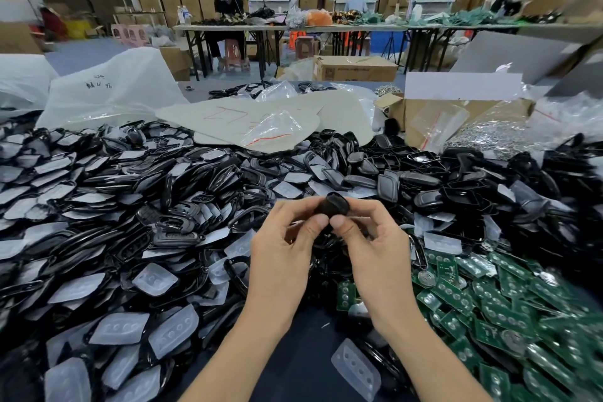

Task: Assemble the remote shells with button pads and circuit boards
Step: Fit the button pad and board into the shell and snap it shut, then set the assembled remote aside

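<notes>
A black remote shell (336,206) is held up over the table's middle by both hands. My left hand (284,248) pinches its left side with thumb and fingers. My right hand (372,245) pinches its right side, thumb pressed on the near face. What sits inside the shell is hidden by my fingers. A big heap of black shells and translucent button pads (137,215) covers the left and middle. Green circuit boards (496,310) are piled at the right. One loose button pad (357,370) lies on the dark table near my right forearm.
A pile of assembled black shells (424,186) lies behind my hands. Open cardboard boxes (456,114), plastic bags (111,91) and grey card sheets (261,117) stand at the back of the table. People sit at a far table (293,28).
</notes>
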A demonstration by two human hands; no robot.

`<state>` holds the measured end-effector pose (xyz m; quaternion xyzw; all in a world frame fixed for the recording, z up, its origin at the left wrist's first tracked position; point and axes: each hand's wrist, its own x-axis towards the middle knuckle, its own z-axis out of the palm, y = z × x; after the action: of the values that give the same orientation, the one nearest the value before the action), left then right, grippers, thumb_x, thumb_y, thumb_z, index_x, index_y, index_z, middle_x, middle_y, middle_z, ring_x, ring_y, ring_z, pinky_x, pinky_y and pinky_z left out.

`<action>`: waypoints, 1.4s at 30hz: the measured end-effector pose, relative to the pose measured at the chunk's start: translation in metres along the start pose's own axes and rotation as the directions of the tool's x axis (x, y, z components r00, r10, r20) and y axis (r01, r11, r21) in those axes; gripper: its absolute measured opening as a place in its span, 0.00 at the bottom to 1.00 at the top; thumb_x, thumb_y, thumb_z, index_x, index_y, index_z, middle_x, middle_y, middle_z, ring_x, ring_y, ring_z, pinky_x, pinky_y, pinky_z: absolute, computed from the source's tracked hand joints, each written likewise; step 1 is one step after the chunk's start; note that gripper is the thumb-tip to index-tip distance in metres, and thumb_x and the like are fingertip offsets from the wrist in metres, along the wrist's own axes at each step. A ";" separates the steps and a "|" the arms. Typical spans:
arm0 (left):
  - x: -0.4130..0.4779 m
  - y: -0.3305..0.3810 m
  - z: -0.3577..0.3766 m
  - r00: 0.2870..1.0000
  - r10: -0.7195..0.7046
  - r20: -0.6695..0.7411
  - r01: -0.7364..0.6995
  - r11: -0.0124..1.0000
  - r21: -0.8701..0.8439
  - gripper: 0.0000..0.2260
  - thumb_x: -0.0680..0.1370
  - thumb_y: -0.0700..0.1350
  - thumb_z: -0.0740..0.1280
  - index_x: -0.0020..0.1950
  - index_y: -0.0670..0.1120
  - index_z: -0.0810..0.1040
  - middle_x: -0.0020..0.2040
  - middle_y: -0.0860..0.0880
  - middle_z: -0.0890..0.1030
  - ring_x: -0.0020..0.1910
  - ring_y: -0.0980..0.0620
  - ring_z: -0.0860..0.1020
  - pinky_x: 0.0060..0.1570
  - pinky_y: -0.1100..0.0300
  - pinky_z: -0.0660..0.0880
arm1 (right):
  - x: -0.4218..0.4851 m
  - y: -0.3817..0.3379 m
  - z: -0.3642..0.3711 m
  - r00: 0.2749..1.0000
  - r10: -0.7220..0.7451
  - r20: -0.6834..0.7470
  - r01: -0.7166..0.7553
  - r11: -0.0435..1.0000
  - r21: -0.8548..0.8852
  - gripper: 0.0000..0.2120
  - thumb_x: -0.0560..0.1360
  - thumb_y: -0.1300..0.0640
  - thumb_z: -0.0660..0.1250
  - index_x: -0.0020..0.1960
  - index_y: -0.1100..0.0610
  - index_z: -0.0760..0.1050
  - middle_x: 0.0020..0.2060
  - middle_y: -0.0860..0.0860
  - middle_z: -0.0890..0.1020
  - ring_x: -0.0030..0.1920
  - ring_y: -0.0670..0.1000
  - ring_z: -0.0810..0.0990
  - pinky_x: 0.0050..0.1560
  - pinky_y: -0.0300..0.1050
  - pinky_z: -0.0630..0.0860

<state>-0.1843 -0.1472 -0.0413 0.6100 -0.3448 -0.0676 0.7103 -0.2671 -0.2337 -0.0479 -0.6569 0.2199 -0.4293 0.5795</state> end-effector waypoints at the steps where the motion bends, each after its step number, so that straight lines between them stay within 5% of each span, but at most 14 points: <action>1: 0.000 -0.003 -0.001 1.000 -0.015 -0.004 0.015 1.000 0.012 0.13 0.79 0.40 0.71 0.52 0.59 0.83 0.51 0.54 0.84 0.53 0.57 0.82 0.51 0.69 0.75 | 0.000 0.001 0.000 1.000 0.006 0.001 -0.006 1.000 0.000 0.12 0.77 0.59 0.73 0.49 0.40 0.81 0.46 0.43 0.86 0.50 0.45 0.84 0.52 0.43 0.77; 9: -0.005 0.006 -0.004 0.998 -0.057 -0.038 0.058 0.998 0.027 0.10 0.78 0.34 0.70 0.49 0.50 0.83 0.46 0.53 0.85 0.48 0.56 0.82 0.49 0.67 0.76 | -0.009 -0.011 0.001 1.000 0.008 -0.008 -0.008 1.000 0.014 0.16 0.77 0.62 0.73 0.47 0.39 0.81 0.44 0.43 0.86 0.47 0.44 0.83 0.49 0.36 0.78; 16: -0.024 0.026 0.011 0.998 -0.045 -0.050 0.045 0.999 0.004 0.16 0.78 0.34 0.71 0.44 0.57 0.84 0.45 0.54 0.85 0.48 0.56 0.83 0.49 0.65 0.78 | -0.026 -0.027 -0.014 0.998 -0.025 -0.053 0.027 0.999 0.047 0.19 0.77 0.64 0.71 0.44 0.39 0.81 0.42 0.44 0.86 0.45 0.44 0.83 0.49 0.39 0.79; 19: -0.029 0.043 0.025 1.000 -0.017 -0.027 0.016 0.999 -0.040 0.19 0.77 0.35 0.71 0.44 0.61 0.84 0.46 0.53 0.86 0.48 0.56 0.83 0.49 0.66 0.77 | -0.032 -0.040 -0.028 0.993 -0.061 -0.100 0.069 0.995 0.076 0.17 0.78 0.64 0.70 0.46 0.40 0.81 0.43 0.45 0.85 0.45 0.47 0.83 0.48 0.39 0.80; 27: -0.059 0.091 0.097 0.981 0.018 0.194 0.010 0.990 -0.143 0.08 0.79 0.37 0.70 0.54 0.49 0.83 0.49 0.52 0.85 0.49 0.58 0.82 0.49 0.66 0.77 | -0.051 -0.070 -0.091 0.937 -0.066 -0.343 0.132 0.976 0.174 0.11 0.82 0.61 0.66 0.54 0.44 0.79 0.50 0.43 0.86 0.53 0.45 0.84 0.52 0.40 0.79; 31: -0.085 0.112 0.146 0.933 0.050 0.356 -0.022 0.996 -0.081 0.06 0.80 0.41 0.70 0.55 0.52 0.81 0.49 0.55 0.84 0.48 0.60 0.81 0.49 0.65 0.78 | -0.074 -0.083 -0.143 0.860 -0.075 -0.505 0.186 0.967 0.174 0.09 0.83 0.60 0.64 0.57 0.47 0.78 0.52 0.46 0.86 0.56 0.48 0.84 0.59 0.45 0.79; 38: -0.152 0.141 0.240 0.800 0.058 0.598 0.010 0.994 -0.110 0.07 0.80 0.40 0.69 0.52 0.52 0.78 0.40 0.58 0.81 0.36 0.64 0.78 0.35 0.70 0.75 | -0.122 -0.103 -0.239 0.611 -0.034 -0.791 0.306 0.931 0.197 0.07 0.84 0.59 0.64 0.56 0.49 0.76 0.47 0.45 0.86 0.51 0.47 0.84 0.47 0.38 0.79; 42: -0.197 0.154 0.295 0.709 0.064 0.702 0.024 0.993 -0.115 0.06 0.80 0.41 0.69 0.55 0.50 0.80 0.47 0.54 0.84 0.44 0.60 0.81 0.47 0.63 0.79 | -0.151 -0.111 -0.294 0.423 0.001 -0.906 0.343 0.925 0.162 0.05 0.84 0.57 0.64 0.55 0.48 0.75 0.51 0.49 0.83 0.54 0.50 0.84 0.51 0.43 0.80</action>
<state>-0.5515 -0.2488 0.0240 0.4923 -0.5917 -0.3069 0.5598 -0.6118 -0.2577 -0.0005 -0.2453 0.3494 -0.7973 0.4267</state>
